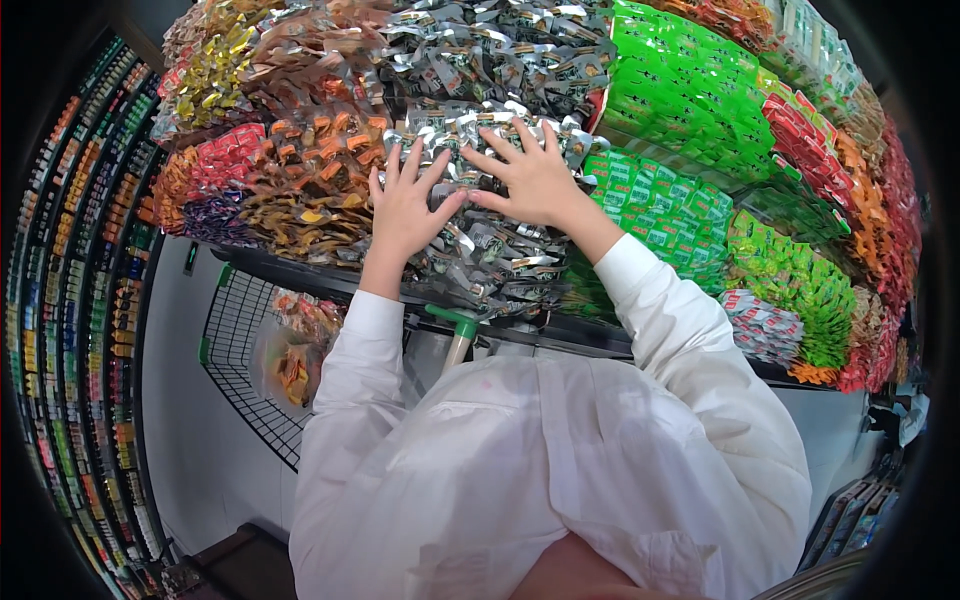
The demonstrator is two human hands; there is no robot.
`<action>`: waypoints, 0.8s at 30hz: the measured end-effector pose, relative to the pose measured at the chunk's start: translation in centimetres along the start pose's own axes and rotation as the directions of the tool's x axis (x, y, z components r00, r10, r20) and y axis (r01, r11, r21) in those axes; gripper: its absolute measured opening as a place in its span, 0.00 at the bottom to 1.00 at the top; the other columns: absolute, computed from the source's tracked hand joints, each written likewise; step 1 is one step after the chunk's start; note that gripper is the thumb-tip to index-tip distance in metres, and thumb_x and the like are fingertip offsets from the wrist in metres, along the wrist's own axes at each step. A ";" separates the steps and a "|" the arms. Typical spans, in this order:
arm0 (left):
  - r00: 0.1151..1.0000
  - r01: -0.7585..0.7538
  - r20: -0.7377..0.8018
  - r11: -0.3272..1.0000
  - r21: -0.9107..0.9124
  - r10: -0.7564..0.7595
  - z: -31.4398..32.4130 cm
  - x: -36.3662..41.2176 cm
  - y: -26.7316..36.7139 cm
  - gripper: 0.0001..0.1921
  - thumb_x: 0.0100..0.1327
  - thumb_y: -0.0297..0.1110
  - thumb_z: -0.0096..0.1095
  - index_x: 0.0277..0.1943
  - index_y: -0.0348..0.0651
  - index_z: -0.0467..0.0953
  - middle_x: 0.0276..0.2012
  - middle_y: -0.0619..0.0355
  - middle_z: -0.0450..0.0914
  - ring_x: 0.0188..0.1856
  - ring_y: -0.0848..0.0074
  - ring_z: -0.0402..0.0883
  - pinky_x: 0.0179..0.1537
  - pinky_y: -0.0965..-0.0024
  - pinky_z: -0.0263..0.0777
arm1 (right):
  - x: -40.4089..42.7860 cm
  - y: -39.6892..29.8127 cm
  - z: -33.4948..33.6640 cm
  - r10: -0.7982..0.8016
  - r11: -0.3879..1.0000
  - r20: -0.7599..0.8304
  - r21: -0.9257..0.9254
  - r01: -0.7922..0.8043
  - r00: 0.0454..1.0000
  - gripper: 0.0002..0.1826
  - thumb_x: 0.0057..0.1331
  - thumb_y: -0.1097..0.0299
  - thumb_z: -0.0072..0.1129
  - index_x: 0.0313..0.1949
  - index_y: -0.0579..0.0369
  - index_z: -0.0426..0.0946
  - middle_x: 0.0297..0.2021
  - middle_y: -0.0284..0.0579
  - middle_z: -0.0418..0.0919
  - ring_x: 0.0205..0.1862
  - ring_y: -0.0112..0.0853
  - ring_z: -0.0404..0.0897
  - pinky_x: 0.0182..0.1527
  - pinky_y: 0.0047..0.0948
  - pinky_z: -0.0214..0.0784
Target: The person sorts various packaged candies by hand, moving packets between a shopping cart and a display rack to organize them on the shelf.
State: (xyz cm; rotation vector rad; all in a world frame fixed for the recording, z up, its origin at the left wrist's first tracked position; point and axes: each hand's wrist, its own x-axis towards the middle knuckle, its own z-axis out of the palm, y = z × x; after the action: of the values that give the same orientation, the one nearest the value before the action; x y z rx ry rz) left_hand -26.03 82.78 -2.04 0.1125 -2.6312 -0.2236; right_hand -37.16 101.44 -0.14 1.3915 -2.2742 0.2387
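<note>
Both hands rest with spread fingers on a section of silver and dark foil snack packets (495, 251) in a stepped display. My left hand (411, 206) lies at that section's left side, beside brown packets with orange labels (322, 150). To its right is my right hand (529, 176), its thumb close to the left thumb, near green and white packets (652, 199). Neither hand grips a packet that I can see; what lies under the palms is hidden. Bright green packets (682, 90) fill the upper tier at the right.
A wire shopping cart (247, 360) with bagged goods stands below the display at the left, its green handle (454, 315) near my body. Tall shelves of bottles and jars (82, 300) line the far left. A dark edge (592, 334) borders the display's front.
</note>
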 end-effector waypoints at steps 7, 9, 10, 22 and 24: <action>0.998 0.010 0.067 0.999 0.031 -0.012 0.1 0.6 0.3 0.32 0.61 0.62 0.52 0.67 0.64 0.64 0.69 0.53 0.59 0.71 0.54 0.52 0.67 0.40 0.37 | -0.1 0.2 0.7 -0.023 0.997 -0.008 0.076 0.024 1.000 0.28 0.67 0.38 0.41 0.63 0.28 0.66 0.64 0.39 0.67 0.69 0.53 0.56 0.68 0.64 0.32; 0.999 0.028 0.040 1.000 0.007 -0.028 0.2 0.8 0.1 0.34 0.62 0.62 0.51 0.69 0.63 0.60 0.69 0.54 0.59 0.71 0.54 0.52 0.67 0.40 0.38 | 0.0 0.2 0.8 -0.038 0.997 0.031 0.072 0.036 0.999 0.25 0.69 0.46 0.43 0.65 0.27 0.64 0.65 0.36 0.64 0.69 0.50 0.56 0.68 0.64 0.35; 0.997 0.019 0.067 0.998 0.063 -0.023 0.2 0.7 -0.1 0.35 0.62 0.61 0.51 0.71 0.62 0.57 0.70 0.54 0.58 0.71 0.54 0.51 0.67 0.40 0.38 | 0.0 0.0 0.8 -0.040 0.997 0.050 0.075 0.036 0.998 0.25 0.69 0.47 0.43 0.65 0.27 0.64 0.65 0.35 0.64 0.69 0.49 0.56 0.68 0.64 0.35; 0.996 0.012 0.083 0.999 0.037 -0.015 0.5 0.7 0.0 0.35 0.62 0.60 0.51 0.69 0.55 0.60 0.69 0.53 0.59 0.70 0.56 0.53 0.67 0.41 0.38 | -0.2 0.3 1.7 -0.072 0.992 -0.067 0.103 0.078 0.995 0.22 0.67 0.52 0.46 0.61 0.32 0.69 0.62 0.38 0.68 0.66 0.50 0.61 0.67 0.63 0.39; 0.997 0.004 0.072 1.000 0.025 -0.006 0.3 0.7 0.2 0.35 0.61 0.59 0.54 0.67 0.53 0.62 0.67 0.53 0.61 0.69 0.57 0.55 0.66 0.41 0.39 | -0.3 0.3 1.7 -0.079 0.989 -0.114 0.112 0.092 0.990 0.21 0.67 0.52 0.46 0.59 0.32 0.72 0.60 0.38 0.71 0.64 0.49 0.62 0.67 0.62 0.40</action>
State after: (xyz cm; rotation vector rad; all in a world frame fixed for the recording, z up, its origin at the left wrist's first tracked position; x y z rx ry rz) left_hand -26.78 82.97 -1.90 0.1219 -2.7064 -0.2001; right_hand -37.78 101.15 -1.72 1.4930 -2.1354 0.4165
